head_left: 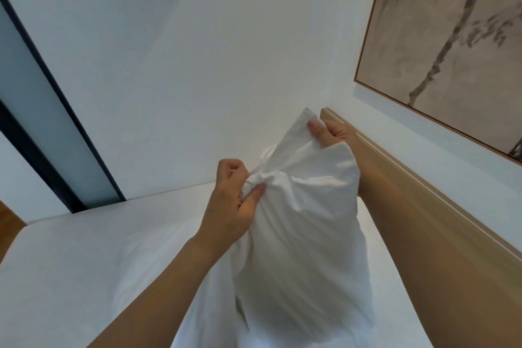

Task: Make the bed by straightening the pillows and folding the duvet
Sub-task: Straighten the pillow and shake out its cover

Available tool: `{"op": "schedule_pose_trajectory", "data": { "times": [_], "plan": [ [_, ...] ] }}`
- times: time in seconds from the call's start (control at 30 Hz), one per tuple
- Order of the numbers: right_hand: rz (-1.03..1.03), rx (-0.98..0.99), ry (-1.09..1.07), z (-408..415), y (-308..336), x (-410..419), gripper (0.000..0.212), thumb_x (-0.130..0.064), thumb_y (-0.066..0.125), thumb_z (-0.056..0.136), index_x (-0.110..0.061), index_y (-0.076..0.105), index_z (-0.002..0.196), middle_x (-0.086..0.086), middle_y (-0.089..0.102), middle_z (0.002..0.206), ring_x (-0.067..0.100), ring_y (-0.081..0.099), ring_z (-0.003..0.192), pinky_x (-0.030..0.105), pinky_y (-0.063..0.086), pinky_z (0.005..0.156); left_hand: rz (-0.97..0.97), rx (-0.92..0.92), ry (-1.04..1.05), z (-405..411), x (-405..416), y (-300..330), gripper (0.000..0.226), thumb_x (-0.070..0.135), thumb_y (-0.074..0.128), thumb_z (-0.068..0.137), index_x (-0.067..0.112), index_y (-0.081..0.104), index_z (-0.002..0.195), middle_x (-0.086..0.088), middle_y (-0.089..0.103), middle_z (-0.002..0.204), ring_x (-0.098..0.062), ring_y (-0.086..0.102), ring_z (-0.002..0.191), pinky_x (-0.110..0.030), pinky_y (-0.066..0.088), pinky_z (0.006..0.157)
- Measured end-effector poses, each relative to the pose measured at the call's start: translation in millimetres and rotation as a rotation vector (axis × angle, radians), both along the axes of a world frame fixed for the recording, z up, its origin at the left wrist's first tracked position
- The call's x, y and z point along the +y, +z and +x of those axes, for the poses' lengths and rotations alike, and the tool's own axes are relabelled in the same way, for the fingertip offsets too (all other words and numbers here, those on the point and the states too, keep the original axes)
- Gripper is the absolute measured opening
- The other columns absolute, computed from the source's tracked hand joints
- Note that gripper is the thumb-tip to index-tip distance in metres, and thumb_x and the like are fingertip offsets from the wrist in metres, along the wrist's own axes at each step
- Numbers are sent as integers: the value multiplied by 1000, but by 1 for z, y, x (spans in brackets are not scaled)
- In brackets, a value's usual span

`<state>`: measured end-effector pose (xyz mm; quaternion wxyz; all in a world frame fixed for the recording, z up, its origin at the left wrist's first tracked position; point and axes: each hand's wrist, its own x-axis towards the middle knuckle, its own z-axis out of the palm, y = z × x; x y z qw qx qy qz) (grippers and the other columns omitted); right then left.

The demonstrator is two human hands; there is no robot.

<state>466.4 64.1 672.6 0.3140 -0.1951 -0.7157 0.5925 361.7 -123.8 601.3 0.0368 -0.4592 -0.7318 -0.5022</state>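
Straightening a pillow (pixel 299 248): held upright over the bed (pixel 84 248), left hand (pixel 237 192) and right hand (pixel 330 133) both gripping its top corners. Next, probably laying it flat by the headboard (pixel 423 178).

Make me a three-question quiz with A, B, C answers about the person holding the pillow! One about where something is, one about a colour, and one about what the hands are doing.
1. Where does the framed picture hang?
A. on the wall above the wooden headboard
B. over the dark-framed door
C. on the ceiling

2. What colour is the pillow?
A. blue
B. white
C. striped

3. What are the hands doing?
A. both resting flat on the bed
B. only one touches the pillow
C. both grip the pillow's top edge

Answers:
1 A, the picture sits on the right wall just over the headboard.
2 B, its cover is plain white like the sheet.
3 C, the left hand bunches fabric and the right hand pinches the upper corner.
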Motion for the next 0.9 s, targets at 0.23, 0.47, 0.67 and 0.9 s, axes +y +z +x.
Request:
{"op": "schedule_pose_trajectory", "data": {
  "times": [0.23,0.47,0.67,0.9],
  "plan": [
    [235,-20,-18,7,-10,-4,29,-3,49,92,-28,37,102,-12,47,60,7,39,53,21,37,51,208,-64,209,-4,2,-8,21,32,53,95,11,55,95,1,56,92,-9,55,81,-7,39,70],
    [304,-36,-189,12,-15,-16,17,-22,59,89,-31,45,86,-15,50,56,2,40,50,26,36,55,236,-74,221,8,5,-14,24,35,52,94,12,57,93,5,58,84,-7,55,76,-7,40,67],
    [385,9,-122,39,-10,-30,14,-1,43,91,-13,49,89,-4,41,58,10,37,54,25,33,52,261,-137,250,14,7,-10,14,25,57,95,17,53,85,14,49,67,-4,47,59,-8,35,56],
    [607,-386,136,42,-13,-19,73,-84,55,62,-32,59,113,-11,53,108,10,52,103,32,47,87,297,-234,311,17,9,-2,31,25,58,96,27,38,72,13,42,57,-4,41,51,-11,33,48]
  ]
}}
